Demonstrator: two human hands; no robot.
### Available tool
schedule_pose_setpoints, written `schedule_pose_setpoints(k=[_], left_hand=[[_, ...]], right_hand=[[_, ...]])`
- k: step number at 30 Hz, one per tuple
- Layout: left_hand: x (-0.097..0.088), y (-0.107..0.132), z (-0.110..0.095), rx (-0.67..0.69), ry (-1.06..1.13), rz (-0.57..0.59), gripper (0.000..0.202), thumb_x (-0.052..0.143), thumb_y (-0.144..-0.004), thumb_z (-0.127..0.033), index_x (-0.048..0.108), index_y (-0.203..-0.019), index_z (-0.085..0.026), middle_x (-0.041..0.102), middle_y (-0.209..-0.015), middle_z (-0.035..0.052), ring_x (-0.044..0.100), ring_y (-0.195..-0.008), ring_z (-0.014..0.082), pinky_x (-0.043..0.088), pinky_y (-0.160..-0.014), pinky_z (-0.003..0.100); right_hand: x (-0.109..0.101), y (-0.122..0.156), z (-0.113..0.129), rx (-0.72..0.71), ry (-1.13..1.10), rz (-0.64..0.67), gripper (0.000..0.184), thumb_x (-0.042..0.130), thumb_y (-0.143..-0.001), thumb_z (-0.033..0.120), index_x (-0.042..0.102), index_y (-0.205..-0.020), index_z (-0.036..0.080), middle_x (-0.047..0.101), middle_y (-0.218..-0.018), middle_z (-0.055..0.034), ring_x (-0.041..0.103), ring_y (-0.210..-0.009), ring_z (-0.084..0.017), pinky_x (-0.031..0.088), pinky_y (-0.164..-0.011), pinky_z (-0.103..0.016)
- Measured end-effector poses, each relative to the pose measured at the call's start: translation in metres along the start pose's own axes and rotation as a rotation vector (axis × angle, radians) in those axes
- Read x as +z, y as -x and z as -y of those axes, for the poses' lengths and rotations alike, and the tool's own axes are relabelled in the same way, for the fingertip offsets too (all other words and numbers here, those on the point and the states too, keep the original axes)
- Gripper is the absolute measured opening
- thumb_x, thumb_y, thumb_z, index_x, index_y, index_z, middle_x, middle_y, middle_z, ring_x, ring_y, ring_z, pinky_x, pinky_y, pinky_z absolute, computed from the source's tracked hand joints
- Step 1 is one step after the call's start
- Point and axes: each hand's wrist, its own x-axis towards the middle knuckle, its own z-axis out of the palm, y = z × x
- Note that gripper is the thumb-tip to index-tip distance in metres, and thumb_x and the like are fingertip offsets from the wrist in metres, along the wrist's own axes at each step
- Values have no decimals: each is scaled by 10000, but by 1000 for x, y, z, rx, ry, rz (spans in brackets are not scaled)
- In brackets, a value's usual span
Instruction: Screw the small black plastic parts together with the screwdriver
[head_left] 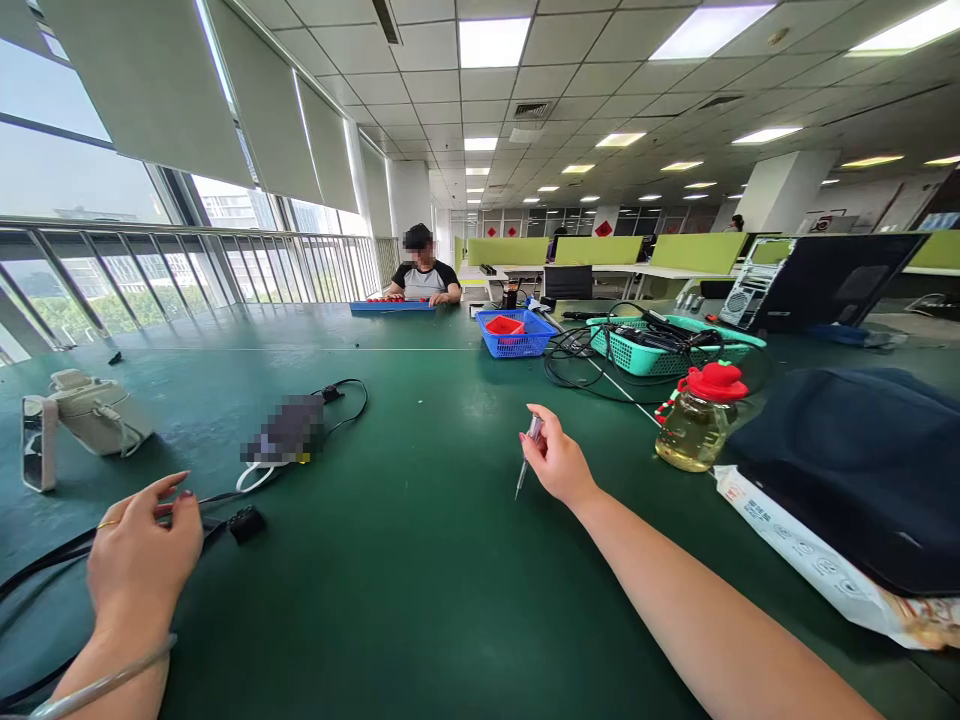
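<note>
My right hand (559,462) pinches a slim screwdriver (527,456) by its handle, above the middle of the green table (390,580). Its thin metal shaft points down toward the tabletop; whether the tip touches is hard to tell. At the left, my left hand (146,545) hovers over black cables (64,550) with fingers apart and nothing visibly in them. A black plug (246,523) lies just right of that hand. Beyond it is a blurred dark flat object (289,430) with a white cord loop and a black cable.
A beige pouch (97,410) stands far left. On the right are a red-lidded bottle (697,420), a dark bag (862,460) and a white packet (810,560). Farther back sit a blue basket (517,343), a teal basket of cables (637,355), and a seated person (424,275).
</note>
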Motion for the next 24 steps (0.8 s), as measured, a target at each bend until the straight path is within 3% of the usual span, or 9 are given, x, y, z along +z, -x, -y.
schedule_pose_setpoints(k=[4, 13, 17, 20, 24], left_hand=[[6, -6, 7, 47, -167, 227, 506, 428, -860, -423, 604, -1265, -175, 573, -1233, 181, 554, -1138, 349, 489, -917, 453], [26, -12, 25, 70, -357, 363, 486, 463, -827, -484, 671, -1108, -146, 603, -1151, 224, 557, -1118, 405, 464, -879, 455], [25, -13, 26, 97, -346, 455, 446, 411, -865, -453, 675, -1065, -154, 615, -1115, 200, 570, -1093, 397, 487, -825, 463], [18, -7, 18, 56, -323, 425, 434, 377, -886, -420, 685, -1055, -166, 583, -1173, 188, 548, -1128, 422, 488, -837, 485], [9, 0, 7, 102, -248, 181, 500, 297, -925, -420, 651, -1065, -96, 485, -1314, 235, 517, -1184, 440, 492, -866, 511]], right_hand=[[0, 0, 0, 0, -1, -2, 482, 423, -925, 402, 433, -1352, 179, 564, -644, 32, 572, -542, -157, 444, -562, -265], [0, 0, 0, 12, 4, 2, 494, 426, -917, 409, 438, -1349, 169, 577, -658, 24, 580, -559, -163, 451, -581, -274], [1, 0, 0, 16, -4, 10, 500, 427, -917, 411, 434, -1354, 167, 581, -663, 23, 577, -555, -161, 448, -577, -273], [2, 0, 0, 16, -5, 9, 503, 429, -915, 409, 433, -1354, 164, 579, -664, 23, 572, -554, -162, 448, -580, -276], [2, -1, 0, 18, -8, 7, 494, 433, -914, 403, 436, -1349, 168, 589, -673, 19, 577, -560, -163, 450, -585, -277]])
